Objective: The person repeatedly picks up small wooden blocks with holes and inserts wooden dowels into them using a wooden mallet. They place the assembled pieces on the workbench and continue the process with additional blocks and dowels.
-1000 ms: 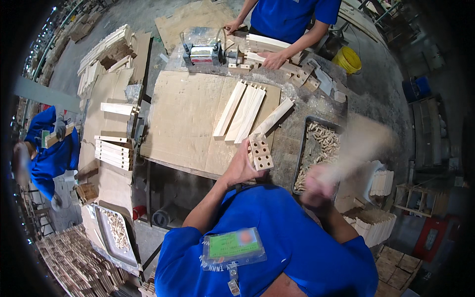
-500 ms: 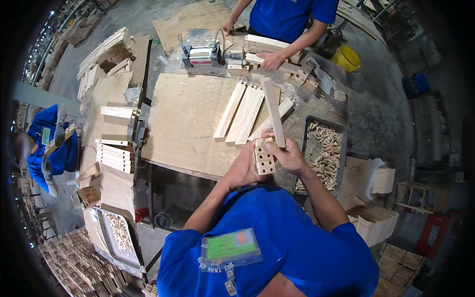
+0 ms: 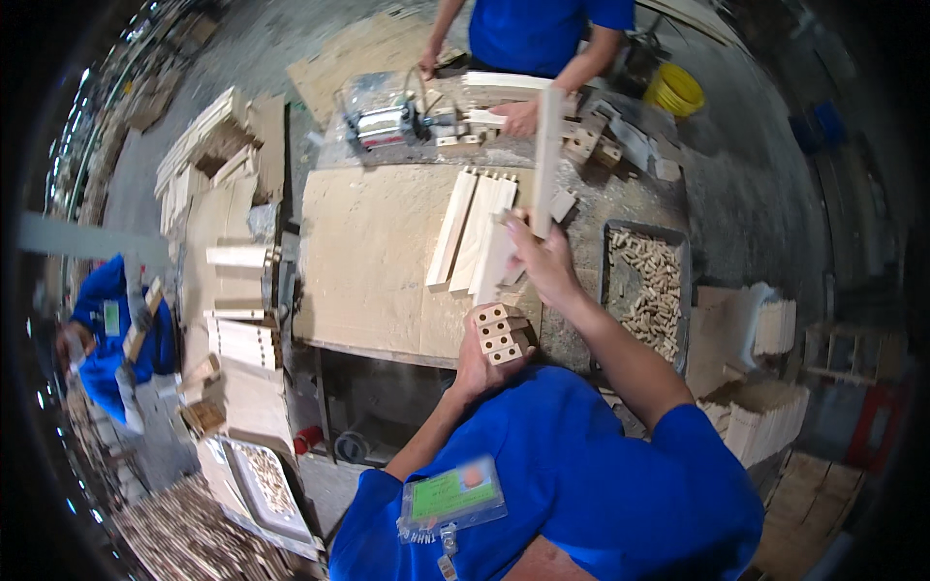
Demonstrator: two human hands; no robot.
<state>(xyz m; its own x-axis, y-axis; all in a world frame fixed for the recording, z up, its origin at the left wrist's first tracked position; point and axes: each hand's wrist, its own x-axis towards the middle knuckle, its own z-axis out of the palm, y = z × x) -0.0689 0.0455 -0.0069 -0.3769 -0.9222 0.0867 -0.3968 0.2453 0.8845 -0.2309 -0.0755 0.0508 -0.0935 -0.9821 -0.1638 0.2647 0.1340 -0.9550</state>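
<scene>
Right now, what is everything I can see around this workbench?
Workbench top: one, pale plywood sheet, centre.
Flat slats: about three, pale wood, side by side on the workbench.
Dowel tray: one, dark, full of small wooden pegs, right of the bench.
Machine: one, grey metal, far edge of the bench.
Yellow bucket: one, floor at upper right.
Stacked boards: several piles, pale wood, left side.
Co-worker in blue: one, across the bench, hands on wood parts.
Second person in blue: one, far left.
Badge: one, green, on the person's blue shirt.
Left hand: holds a drilled wooden block.
Right hand: holds a long slat raised upright.
</scene>
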